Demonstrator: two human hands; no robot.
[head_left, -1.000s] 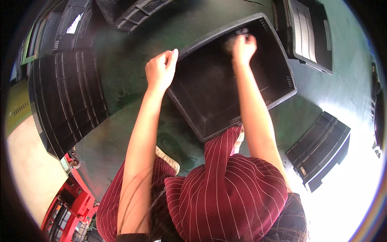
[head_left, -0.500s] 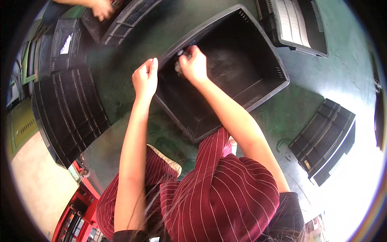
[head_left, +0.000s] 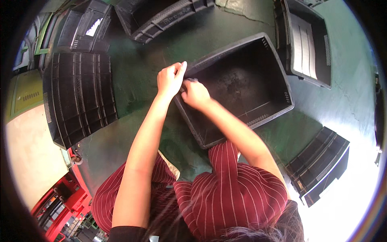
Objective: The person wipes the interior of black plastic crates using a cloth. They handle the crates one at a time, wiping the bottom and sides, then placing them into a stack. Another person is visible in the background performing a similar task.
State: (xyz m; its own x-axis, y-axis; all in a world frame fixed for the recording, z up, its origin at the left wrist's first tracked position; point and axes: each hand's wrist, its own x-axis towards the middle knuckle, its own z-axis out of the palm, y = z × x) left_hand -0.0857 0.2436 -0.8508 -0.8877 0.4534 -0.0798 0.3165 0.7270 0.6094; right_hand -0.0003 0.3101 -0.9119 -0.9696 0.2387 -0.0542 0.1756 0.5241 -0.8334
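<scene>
Change: both hands are closing in on one spot since half a second ago — I am seeing the left hand (head_left: 171, 78) coming right up to the crate's rim, and the right hand (head_left: 194, 93) sliding down the near-left wall.
Crate: the black plastic crate (head_left: 258, 64) is sitting open and empty on the green floor (head_left: 161, 44), just far of the striped knees.
Left hand: fingers are curling together on the rim's left corner.
Right hand: it is pinching something small and pale against the inside wall — what, I cannot tell.
Handling: I am judging it stiff, light, not fragile; the rim edge is offering the best hold.
Around: more black crates (head_left: 80, 94) are lying left, far and right.
</scene>
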